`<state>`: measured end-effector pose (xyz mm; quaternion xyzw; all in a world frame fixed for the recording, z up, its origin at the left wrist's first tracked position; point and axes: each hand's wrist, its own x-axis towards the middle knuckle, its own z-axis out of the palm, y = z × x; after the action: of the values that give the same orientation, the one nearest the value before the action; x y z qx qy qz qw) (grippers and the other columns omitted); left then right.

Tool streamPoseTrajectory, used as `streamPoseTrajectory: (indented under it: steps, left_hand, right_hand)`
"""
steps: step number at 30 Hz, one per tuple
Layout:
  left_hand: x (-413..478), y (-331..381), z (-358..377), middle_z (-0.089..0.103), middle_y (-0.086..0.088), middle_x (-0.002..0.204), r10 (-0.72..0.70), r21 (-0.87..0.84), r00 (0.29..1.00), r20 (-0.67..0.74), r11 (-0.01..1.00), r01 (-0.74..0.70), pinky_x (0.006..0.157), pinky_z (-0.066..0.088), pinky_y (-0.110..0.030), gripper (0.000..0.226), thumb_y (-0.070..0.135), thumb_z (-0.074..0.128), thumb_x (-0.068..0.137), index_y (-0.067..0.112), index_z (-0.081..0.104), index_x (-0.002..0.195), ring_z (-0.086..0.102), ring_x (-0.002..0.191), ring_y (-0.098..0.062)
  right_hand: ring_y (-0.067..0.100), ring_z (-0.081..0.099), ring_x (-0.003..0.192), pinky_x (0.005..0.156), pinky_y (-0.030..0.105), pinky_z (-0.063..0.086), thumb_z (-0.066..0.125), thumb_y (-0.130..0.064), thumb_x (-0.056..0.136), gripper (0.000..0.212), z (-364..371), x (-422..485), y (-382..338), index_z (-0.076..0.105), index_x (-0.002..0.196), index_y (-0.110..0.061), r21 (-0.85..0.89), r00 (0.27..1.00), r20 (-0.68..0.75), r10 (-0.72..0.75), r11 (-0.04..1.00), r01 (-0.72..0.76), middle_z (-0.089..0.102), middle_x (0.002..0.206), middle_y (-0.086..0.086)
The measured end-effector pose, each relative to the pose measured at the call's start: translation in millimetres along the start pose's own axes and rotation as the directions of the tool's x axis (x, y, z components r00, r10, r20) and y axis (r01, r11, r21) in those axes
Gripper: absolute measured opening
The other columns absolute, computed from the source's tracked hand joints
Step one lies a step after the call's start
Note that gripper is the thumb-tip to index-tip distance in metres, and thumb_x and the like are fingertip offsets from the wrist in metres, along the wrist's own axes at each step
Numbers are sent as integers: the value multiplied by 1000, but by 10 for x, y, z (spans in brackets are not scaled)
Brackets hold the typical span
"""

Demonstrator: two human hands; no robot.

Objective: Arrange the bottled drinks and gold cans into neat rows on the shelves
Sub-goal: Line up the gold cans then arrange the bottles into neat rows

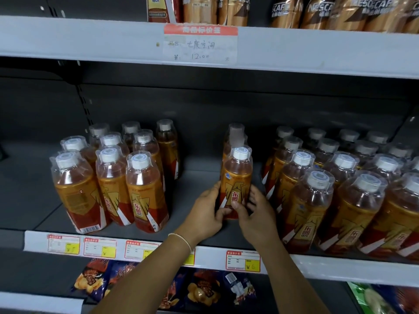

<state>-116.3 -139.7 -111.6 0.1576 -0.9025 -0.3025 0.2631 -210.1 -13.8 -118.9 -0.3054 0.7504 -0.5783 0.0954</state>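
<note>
Two-handed: left hand (205,211) at 9 o'clock, right hand (258,214) at 3, curled round the bottle (237,175); looks full, slick plastic, grip low.

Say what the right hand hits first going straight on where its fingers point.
The amber plastic bottle with white cap and gold-red label, which the right hand grips; behind it stands a like bottle, gap unclear.
</note>
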Motion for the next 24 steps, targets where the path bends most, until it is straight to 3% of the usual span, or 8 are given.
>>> streamPoseTrajectory:
  steps: [3,6,9,12,15,17,20,24]
  left_hand:
    - [-7,10,-14,47,-3,143,-1,36,1000,-20,999,2,104,21,-9,75,24,68,88,15,28,151,40,130,-14]
    - [-42,53,-86,54,-6,136,25,141,999,-43,990,-18,106,34,-21,66,29,68,88,12,40,146,47,126,-20]
    - [-170,149,-260,65,-8,121,143,204,983,-116,972,-117,95,44,-28,39,20,59,93,11,58,130,58,112,-25]
    - [-359,213,-521,67,-9,120,186,187,962,-202,971,-148,98,47,-29,38,8,53,91,7,61,128,61,112,-24]
    - [-552,241,-807,70,-7,113,179,179,944,-278,975,-132,96,49,-28,41,6,50,85,7,64,123,64,106,-20]
    - [-670,246,-989,70,-5,110,155,160,930,-332,981,-106,93,50,-26,42,7,48,83,8,65,121,65,102,-17]
    - [-833,212,-1211,71,-3,104,107,111,901,-420,992,-65,90,50,-24,42,4,47,81,9,67,117,66,97,-15]
    - [-1025,100,-1413,72,0,100,20,69,847,-531,997,19,86,47,-15,40,2,46,81,8,68,114,65,93,-10]
  right_hand:
    - [4,58,104,93,28,51,77,-25,84,43,-1,-23,-42,55,120,-24,-73,990,-121,-65,996,56,59,119,-4]
    - [-1,53,81,70,17,44,81,-23,79,29,9,-97,-100,54,90,-24,-237,948,-237,-213,959,156,54,95,-6]
    - [-2,52,69,64,16,45,79,-8,79,21,66,-184,-142,59,81,-16,-326,892,-250,-376,900,288,51,84,-7]
    - [-1,56,72,64,7,43,74,-2,80,16,219,-286,-238,64,84,-13,-275,861,-232,-453,879,389,54,81,-6]
    - [1,58,76,66,11,46,73,-5,83,15,476,-376,-363,67,95,-11,-139,878,-123,-463,884,447,61,88,-2]
    - [1,59,86,72,17,49,73,-13,84,26,672,-404,-479,66,109,-15,-56,912,43,-408,910,410,62,99,-7]
    - [1,57,105,88,21,48,71,-37,77,57,970,-426,-666,54,130,-27,-32,903,250,-350,929,369,59,120,-10]
    - [16,54,119,96,35,50,70,-56,66,85,1309,-432,-808,37,141,-33,-94,924,271,-269,948,304,51,136,-4]
